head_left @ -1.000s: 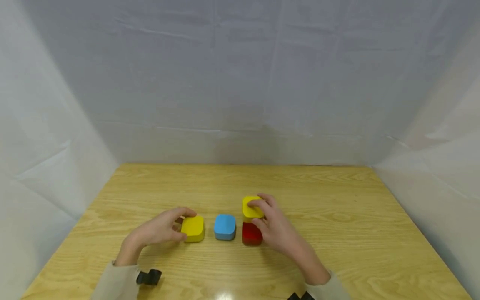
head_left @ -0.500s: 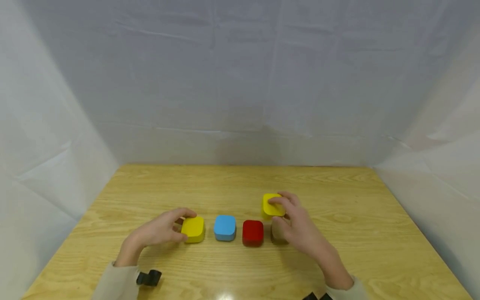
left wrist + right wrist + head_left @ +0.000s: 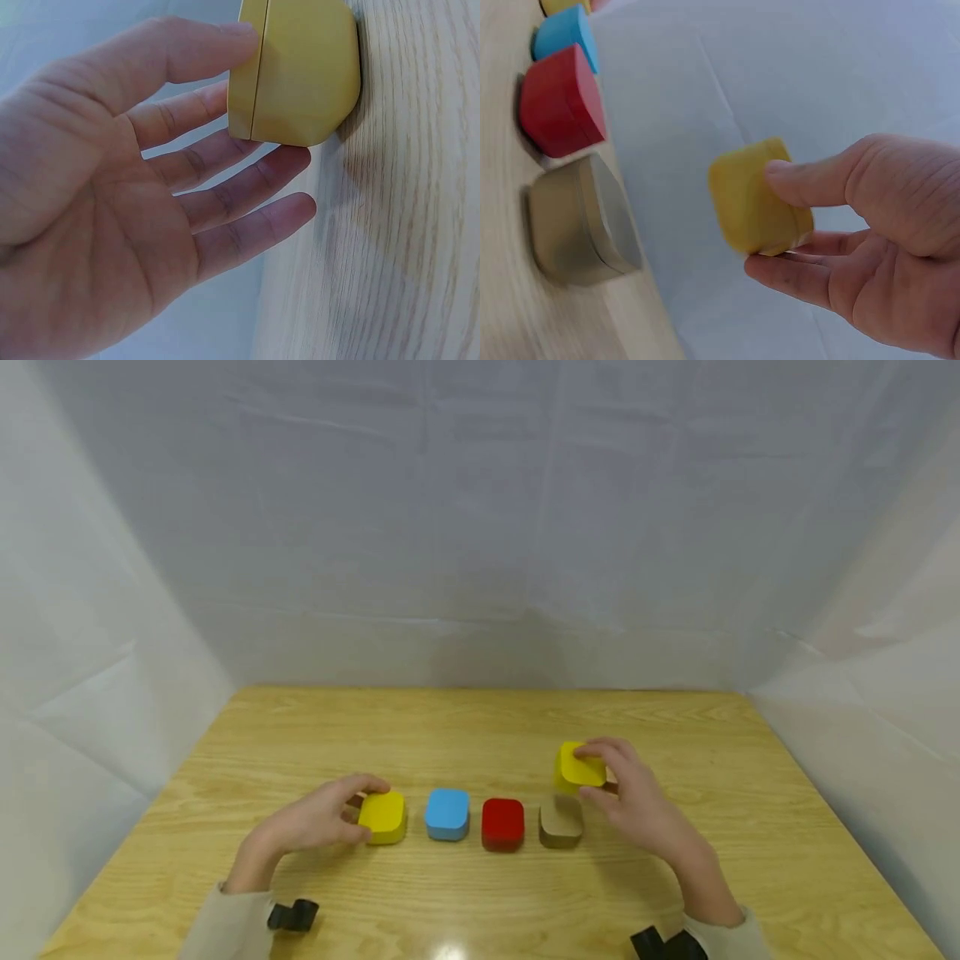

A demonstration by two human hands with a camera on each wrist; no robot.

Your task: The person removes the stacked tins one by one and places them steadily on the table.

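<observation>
Four blocks sit in a row near the bench's (image 3: 480, 727) front edge. My right hand (image 3: 637, 802) pinches a fifth, a yellow block (image 3: 580, 767), lifted above the tan block (image 3: 560, 821); it looks light, rigid and smooth, best gripped by opposite sides. My left hand (image 3: 315, 818), fingers loosely apart, touches the yellow end block (image 3: 383, 816).

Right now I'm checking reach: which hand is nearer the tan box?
Right. The right hand, holding a yellow box, hovers just beside the tan box; the left hand is beyond the blue and red ones.
</observation>
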